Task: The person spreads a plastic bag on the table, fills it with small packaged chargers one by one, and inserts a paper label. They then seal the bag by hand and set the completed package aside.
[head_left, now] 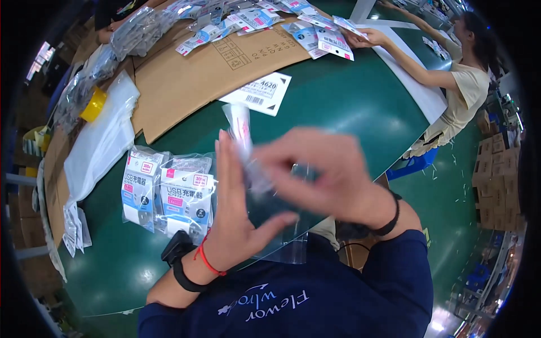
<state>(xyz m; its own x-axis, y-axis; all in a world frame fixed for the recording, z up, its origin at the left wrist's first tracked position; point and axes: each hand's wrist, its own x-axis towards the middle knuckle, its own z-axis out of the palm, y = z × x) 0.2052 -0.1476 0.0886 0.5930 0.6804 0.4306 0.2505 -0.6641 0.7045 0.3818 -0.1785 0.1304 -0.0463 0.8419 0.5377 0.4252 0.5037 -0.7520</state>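
Observation:
A white package in clear plastic (241, 128), smeared by motion, stands tilted between my hands. My left hand (232, 211) is open, its fingers stretched upward along the package's left side and its thumb spread to the right. My right hand (318, 169) is at the package's right side with bent fingers; blur hides whether they grip it. Left of my left hand lie bagged charger packs, a nearer one (187, 197) and another (141, 186) beside it. Clear plastic (287, 248) lies below my hands at the table's near edge.
Brown cardboard (186, 84) covers the far part of the green table (360, 107), with packs (253, 19) heaped along it. A printed label sheet (262, 93), plastic bags (107, 132) and a yellow tape roll (94, 105) lie nearby. A co-worker (462, 84) reaches in from the right.

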